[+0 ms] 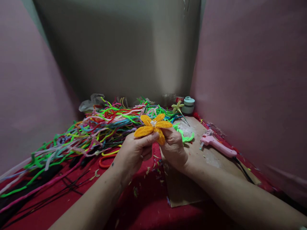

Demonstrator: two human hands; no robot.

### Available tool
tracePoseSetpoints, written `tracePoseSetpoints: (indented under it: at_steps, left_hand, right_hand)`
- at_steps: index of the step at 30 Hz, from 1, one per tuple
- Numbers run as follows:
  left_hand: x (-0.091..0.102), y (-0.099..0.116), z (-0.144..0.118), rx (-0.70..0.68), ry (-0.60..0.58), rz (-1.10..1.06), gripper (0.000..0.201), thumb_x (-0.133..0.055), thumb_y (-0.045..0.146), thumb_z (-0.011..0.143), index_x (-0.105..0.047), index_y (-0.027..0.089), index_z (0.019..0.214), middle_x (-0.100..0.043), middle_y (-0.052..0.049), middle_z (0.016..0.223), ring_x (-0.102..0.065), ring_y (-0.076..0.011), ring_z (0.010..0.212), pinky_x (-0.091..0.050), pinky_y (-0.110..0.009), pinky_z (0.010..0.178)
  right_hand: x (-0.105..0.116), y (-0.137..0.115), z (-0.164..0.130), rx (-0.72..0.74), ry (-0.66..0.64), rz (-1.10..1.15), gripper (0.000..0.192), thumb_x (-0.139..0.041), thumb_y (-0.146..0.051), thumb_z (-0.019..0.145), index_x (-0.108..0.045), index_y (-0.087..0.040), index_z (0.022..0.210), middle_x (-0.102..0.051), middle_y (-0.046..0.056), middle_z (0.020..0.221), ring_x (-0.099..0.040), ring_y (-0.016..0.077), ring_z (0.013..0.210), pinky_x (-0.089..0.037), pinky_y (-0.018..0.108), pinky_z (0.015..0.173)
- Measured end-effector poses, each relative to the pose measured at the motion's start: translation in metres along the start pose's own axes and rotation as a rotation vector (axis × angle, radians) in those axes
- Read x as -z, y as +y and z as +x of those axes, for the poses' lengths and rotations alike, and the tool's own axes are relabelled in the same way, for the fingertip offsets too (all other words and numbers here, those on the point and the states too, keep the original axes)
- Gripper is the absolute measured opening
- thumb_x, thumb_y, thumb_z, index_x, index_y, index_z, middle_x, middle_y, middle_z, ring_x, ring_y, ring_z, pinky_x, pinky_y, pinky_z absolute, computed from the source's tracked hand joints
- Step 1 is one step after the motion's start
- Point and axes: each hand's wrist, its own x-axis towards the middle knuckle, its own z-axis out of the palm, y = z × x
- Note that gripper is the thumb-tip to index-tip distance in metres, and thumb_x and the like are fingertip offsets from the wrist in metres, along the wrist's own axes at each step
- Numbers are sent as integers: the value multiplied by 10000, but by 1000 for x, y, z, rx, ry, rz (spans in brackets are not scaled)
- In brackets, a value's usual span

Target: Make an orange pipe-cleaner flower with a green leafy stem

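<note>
Left hand [137, 147] and right hand [174, 147] are both pinching the orange flower [153, 123], grip basically closed on its petals; it's sitting right between them, neither hand nearer.

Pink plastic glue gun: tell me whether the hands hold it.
No, the glue gun lies apart from both hands, which hold the orange fuzzy flower.

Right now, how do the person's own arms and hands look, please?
The left hand and right hand wear no gloves. The left forearm is bare, with a small dark spot on it; the right forearm shows no clear sleeve.
</note>
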Motion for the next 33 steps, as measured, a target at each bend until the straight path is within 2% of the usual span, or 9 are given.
tracePoseSetpoints:
  at_steps: [4,10,18,20,23,26,29,33]
  left_hand:
    - [-3,-1,-2,-45,46,24,299,-739,265,665,-455,174,644,-269,105,451,-196,-20,366,-181,-179,359]
    - [-3,-1,-2,-46,54,10,328,-727,302,683,-425,185,636,-256,105,458,-193,-24,373,-191,-181,361]
    - [-9,-7,-2,-74,104,30,353,-723,372,687,-429,187,626,-245,110,434,-203,-27,356,-205,-183,350]
    - [-7,-8,-2,-107,93,84,363,-707,400,697,-438,178,597,-266,101,423,-228,-31,350,-205,-190,352]
    - [0,-5,1,-139,33,162,374,-647,456,741,-474,162,589,-317,83,440,-263,-40,370,-227,-198,374]
    - [6,-2,6,-245,117,301,295,-664,407,735,-535,152,663,-448,52,532,-377,-61,458,-312,-196,454]
    - [8,-7,12,-383,230,516,250,-729,312,666,-591,160,810,-592,0,726,-533,-123,657,-407,-225,620]
    - [8,-20,16,-503,214,776,263,-689,270,703,-582,197,932,-637,-41,876,-583,-180,792,-409,-269,742]
  right_hand:
    - [1,-3,0,-11,0,-8,211,-554,-198,833,-663,-244,1009,-678,32,1010,-598,180,911,-475,322,807]
    - [3,-8,4,-65,-29,20,198,-555,-209,836,-677,-258,984,-689,27,1006,-609,184,910,-477,332,808]
    - [0,-8,2,-165,30,96,143,-610,-275,806,-689,-226,915,-683,37,929,-598,183,870,-466,325,815]
    - [0,-11,5,-243,21,171,140,-628,-308,788,-696,-204,853,-678,35,870,-588,173,813,-471,305,760]
    - [1,-15,13,-439,22,351,248,-667,-410,733,-679,-170,669,-603,6,624,-519,129,607,-441,254,569]
    - [3,-15,20,-644,51,548,327,-706,-478,656,-665,-156,616,-504,-24,491,-390,85,463,-305,216,402]
    - [2,-11,21,-774,93,668,331,-738,-473,602,-676,-151,652,-501,-30,490,-346,71,430,-255,212,375]
    - [-2,-6,15,-806,103,694,299,-724,-448,624,-659,-156,635,-486,-38,498,-336,65,426,-244,210,389]
